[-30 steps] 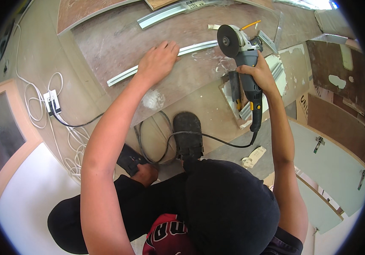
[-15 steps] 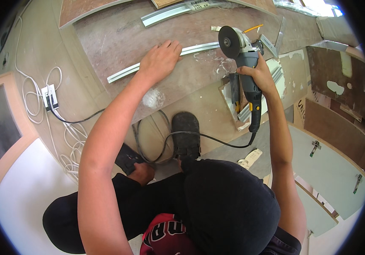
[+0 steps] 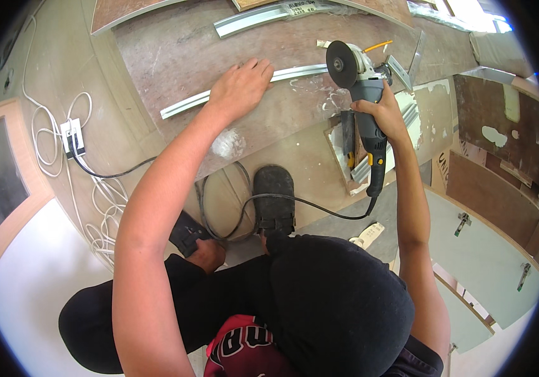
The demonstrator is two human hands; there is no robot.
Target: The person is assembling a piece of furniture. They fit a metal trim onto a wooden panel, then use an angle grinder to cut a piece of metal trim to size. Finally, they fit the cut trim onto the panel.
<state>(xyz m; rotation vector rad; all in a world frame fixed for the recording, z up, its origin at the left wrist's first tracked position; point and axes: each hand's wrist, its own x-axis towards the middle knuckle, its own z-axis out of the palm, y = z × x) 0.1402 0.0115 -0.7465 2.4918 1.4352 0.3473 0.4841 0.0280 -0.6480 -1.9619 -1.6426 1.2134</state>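
Note:
A long, thin silvery metal profile (image 3: 304,72) lies across a brown board (image 3: 147,66). My left hand (image 3: 239,89) is over its middle, fingers bent together and holding it against the board. In my right hand (image 3: 383,113) is a grey angle grinder (image 3: 368,94), gripped round its body with the thumb across the near side. The grinder's dark cutting disc (image 3: 343,64) stands upright at the right end of the profile; whether they touch, I cannot tell. A black cord (image 3: 319,206) runs from the grinder's handle past my feet.
White cables and a socket block (image 3: 73,138) lie at left. Behind the profile is a wider metal channel (image 3: 253,21). A yellow pencil (image 3: 378,46) and short metal offcuts (image 3: 398,71) sit past the grinder. A dark-handled tool (image 3: 348,135) lies beside it. Pale cabinet doors (image 3: 479,248) are at right.
The whole view has shifted very slightly. Both hands, the grinder and the metal profile keep nearly the same places relative to each other.

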